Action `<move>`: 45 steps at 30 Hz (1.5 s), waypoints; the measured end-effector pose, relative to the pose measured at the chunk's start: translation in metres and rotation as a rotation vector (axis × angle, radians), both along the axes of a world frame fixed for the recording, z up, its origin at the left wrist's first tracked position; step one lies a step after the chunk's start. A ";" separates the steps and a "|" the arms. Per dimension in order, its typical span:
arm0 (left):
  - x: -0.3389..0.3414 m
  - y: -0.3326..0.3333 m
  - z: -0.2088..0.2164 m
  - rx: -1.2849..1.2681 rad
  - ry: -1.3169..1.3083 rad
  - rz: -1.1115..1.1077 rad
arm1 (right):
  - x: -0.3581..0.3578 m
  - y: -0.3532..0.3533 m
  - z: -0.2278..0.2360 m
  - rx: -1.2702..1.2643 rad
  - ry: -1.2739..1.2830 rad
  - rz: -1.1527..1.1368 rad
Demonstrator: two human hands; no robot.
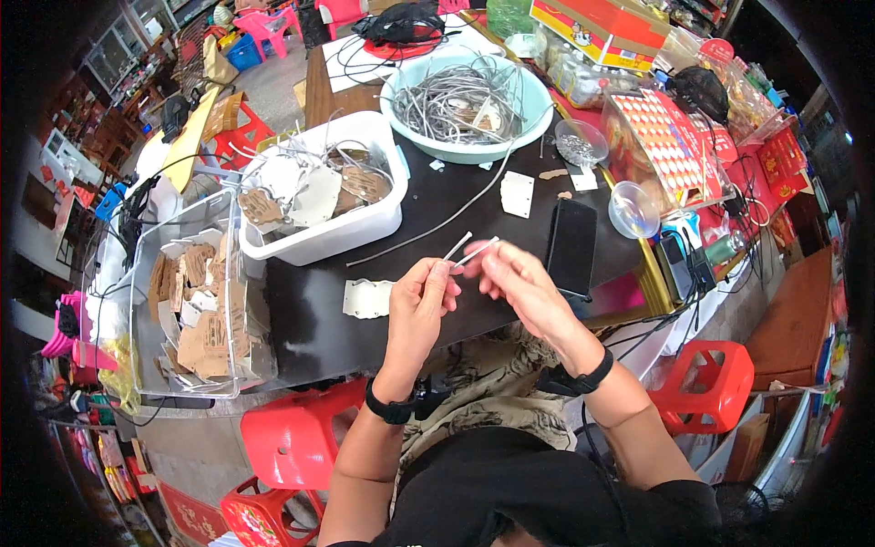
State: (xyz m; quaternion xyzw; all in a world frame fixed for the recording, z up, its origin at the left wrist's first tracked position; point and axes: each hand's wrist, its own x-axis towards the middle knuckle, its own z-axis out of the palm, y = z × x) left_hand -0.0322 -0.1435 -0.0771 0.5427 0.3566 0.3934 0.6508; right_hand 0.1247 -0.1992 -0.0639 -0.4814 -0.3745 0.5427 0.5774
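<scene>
In front of me, my left hand (427,290) is closed, its thumb and forefinger pinching the lower ends of two thin whitish cable-like strips (462,246). My right hand (518,281) is beside it with curled fingers at one of these strips, slightly blurred. Below and left of the left hand, a cream-coloured flat card (366,298) lies on the dark table (437,205). A long grey cable (428,230) runs from the round basin (410,128) down across the tabletop. Another cream card (517,195) and a black phone (571,246) lie beyond and to the right.
Tangled grey cables (456,96) fill the basin. At left stand a white tub (378,221) of cards and brown cardboard pieces, and a clear bin (232,301) of cardboard. Small clear bowls (635,210) sit at right. Red stools (296,438) flank me.
</scene>
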 end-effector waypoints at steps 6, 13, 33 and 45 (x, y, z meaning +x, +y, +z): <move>0.002 -0.006 -0.001 0.057 0.075 -0.027 | 0.005 0.018 0.000 0.117 -0.085 -0.057; 0.002 -0.010 -0.002 -0.040 -0.042 0.029 | -0.001 0.008 -0.004 0.153 0.209 -0.211; 0.005 -0.016 0.001 0.044 0.114 -0.063 | 0.000 0.017 0.005 0.111 -0.093 -0.067; 0.005 -0.015 0.000 0.108 0.197 -0.069 | 0.000 0.019 0.010 0.109 -0.148 -0.062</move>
